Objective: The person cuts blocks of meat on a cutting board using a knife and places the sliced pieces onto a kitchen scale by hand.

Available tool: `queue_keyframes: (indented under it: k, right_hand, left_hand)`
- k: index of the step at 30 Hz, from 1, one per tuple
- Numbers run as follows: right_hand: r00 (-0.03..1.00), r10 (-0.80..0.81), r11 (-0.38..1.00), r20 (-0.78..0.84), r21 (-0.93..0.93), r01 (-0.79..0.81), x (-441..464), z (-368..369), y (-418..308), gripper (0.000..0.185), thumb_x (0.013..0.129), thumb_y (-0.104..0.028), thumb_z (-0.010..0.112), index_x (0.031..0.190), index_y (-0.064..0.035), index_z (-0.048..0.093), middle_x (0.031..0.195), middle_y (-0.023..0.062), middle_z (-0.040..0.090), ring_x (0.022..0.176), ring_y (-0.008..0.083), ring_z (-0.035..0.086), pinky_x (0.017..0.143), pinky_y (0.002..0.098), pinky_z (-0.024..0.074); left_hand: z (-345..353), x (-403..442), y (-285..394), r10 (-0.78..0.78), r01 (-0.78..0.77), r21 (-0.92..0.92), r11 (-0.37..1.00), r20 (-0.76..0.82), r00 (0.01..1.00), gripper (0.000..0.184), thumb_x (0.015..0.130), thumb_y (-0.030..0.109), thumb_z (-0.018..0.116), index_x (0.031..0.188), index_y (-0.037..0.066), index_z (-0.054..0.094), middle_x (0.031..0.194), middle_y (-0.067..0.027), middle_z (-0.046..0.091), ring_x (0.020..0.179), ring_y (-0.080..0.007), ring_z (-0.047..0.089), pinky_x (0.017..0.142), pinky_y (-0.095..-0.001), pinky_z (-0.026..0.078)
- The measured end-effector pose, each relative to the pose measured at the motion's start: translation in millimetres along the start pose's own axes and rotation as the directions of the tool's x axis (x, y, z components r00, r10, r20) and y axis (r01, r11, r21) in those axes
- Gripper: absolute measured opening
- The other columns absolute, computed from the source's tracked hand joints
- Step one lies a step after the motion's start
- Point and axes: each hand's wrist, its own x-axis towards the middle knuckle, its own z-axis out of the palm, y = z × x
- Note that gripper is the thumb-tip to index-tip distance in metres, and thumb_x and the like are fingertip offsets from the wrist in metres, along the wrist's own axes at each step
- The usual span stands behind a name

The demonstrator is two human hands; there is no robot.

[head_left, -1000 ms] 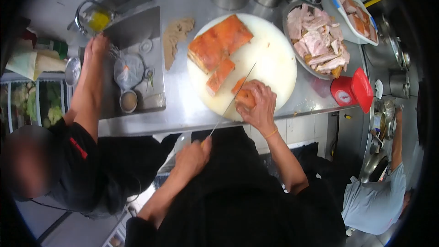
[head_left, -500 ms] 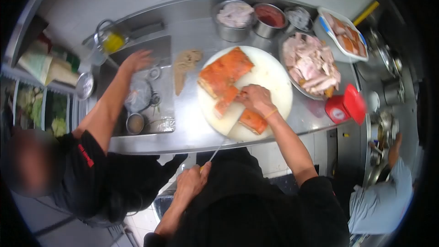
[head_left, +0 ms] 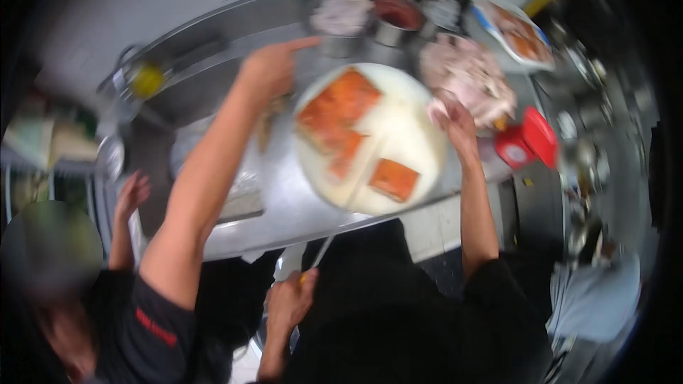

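Sink (head_left: 191, 101) sits partly behind another's arm (head_left: 217, 174); left hand (head_left: 292, 299) clamps a knife (head_left: 325, 249), right hand (head_left: 457, 122) a pale scrap (head_left: 437, 109) near heaped meat (head_left: 466, 71).

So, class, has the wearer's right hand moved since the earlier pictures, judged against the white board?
Yes: the right hand has moved rightward, from over the white board to its right edge, by the heap of pale meat.

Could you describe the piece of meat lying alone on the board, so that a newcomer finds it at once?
On the steel counter, find the round white board. Near its lower edge in the picture, to the right of the knife, lies the piece of meat. It is squarish and orange-brown; unlike the bigger slab and narrow strip, which lie close together, it sits by itself.
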Motion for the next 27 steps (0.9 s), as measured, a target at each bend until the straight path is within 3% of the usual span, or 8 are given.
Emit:
queue_keyframes:
  k: [2,7,10,12,14,16,22,27]
  right_hand:
    - [0.963,-0.077,0.997,-0.257,-0.035,0.071,29,-25,-15,0.022,0.086,-0.018,0.072,0.101,-0.0019,0.069,0.086,0.0061,0.070,0.079,0.0155,0.063,0.073,0.0304,0.0499]
    - [0.931,-0.240,0.733,-0.275,-0.681,-0.012,128,-108,47,0.039,0.082,-0.020,0.074,0.117,-0.0018,0.068,0.104,0.0224,0.071,0.094,0.0345,0.069,0.085,0.0384,0.0533]
    - [0.720,-0.617,0.653,-0.318,-0.718,0.242,164,-93,0,0.039,0.083,-0.018,0.072,0.118,-0.0022,0.068,0.104,0.0202,0.071,0.093,0.0325,0.069,0.085,0.0372,0.0537]
    - [0.944,-0.213,0.973,-0.252,0.027,0.227,209,-49,-22,0.037,0.084,-0.017,0.071,0.119,-0.0044,0.068,0.104,0.0141,0.069,0.094,0.0299,0.066,0.085,0.0370,0.0530]
    - [0.987,0.127,0.807,0.100,0.568,-0.162,240,10,-40,0.034,0.087,-0.018,0.068,0.119,-0.0045,0.066,0.104,0.0112,0.065,0.091,0.0288,0.063,0.083,0.0384,0.0527]
    - [0.845,0.433,0.583,0.315,0.617,-0.529,278,65,-40,0.032,0.090,-0.016,0.065,0.117,-0.0001,0.062,0.109,0.0157,0.062,0.086,0.0295,0.063,0.082,0.0378,0.0529]
    - [0.815,0.555,0.320,0.165,0.862,-0.393,337,170,-2,0.035,0.092,-0.008,0.055,0.121,0.0101,0.051,0.107,0.0234,0.061,0.078,0.0326,0.068,0.073,0.0405,0.0611]
    - [0.812,0.580,0.425,0.066,0.826,-0.370,310,163,-17,0.036,0.088,-0.002,0.051,0.120,0.0142,0.048,0.099,0.0246,0.064,0.078,0.0353,0.071,0.068,0.0448,0.0634]
  left_hand:
    - [-6,-1,14,-0.017,0.015,-0.046,0.999,-0.046,0.999,0.058,0.101,0.051,0.047,0.083,-0.002,0.064,0.071,-0.0301,0.062,0.076,-0.0506,0.063,0.068,-0.0536,0.048]
    - [10,22,49,-0.037,0.037,-0.007,0.999,-0.168,0.985,0.059,0.100,0.053,0.049,0.081,-0.001,0.064,0.069,-0.0293,0.063,0.073,-0.0505,0.064,0.068,-0.0562,0.050]
    - [29,39,84,-0.123,0.114,-0.062,0.992,-0.174,0.977,0.059,0.100,0.052,0.050,0.081,-0.001,0.065,0.070,-0.0307,0.063,0.074,-0.0516,0.064,0.069,-0.0568,0.049]
    - [39,44,103,-0.147,0.128,-0.103,0.986,-0.210,0.967,0.061,0.100,0.053,0.049,0.081,-0.003,0.063,0.070,-0.0320,0.061,0.073,-0.0524,0.061,0.068,-0.0549,0.048]
    - [50,47,117,-0.154,0.120,-0.136,0.983,-0.276,0.949,0.067,0.099,0.056,0.048,0.079,-0.007,0.061,0.068,-0.0319,0.057,0.068,-0.0519,0.058,0.063,-0.0504,0.045]
    - [52,43,136,-0.226,0.187,-0.170,0.968,-0.252,0.941,0.063,0.099,0.054,0.049,0.079,-0.005,0.061,0.067,-0.0310,0.058,0.070,-0.0517,0.059,0.064,-0.0532,0.045]
    - [69,19,167,-0.373,0.307,-0.263,0.915,-0.255,0.892,0.059,0.098,0.054,0.052,0.077,0.000,0.060,0.068,-0.0302,0.060,0.074,-0.0530,0.061,0.064,-0.0556,0.047]
    - [89,11,161,-0.410,0.324,-0.326,0.888,-0.243,0.879,0.060,0.099,0.055,0.051,0.077,0.000,0.061,0.069,-0.0302,0.061,0.075,-0.0525,0.062,0.064,-0.0555,0.048]
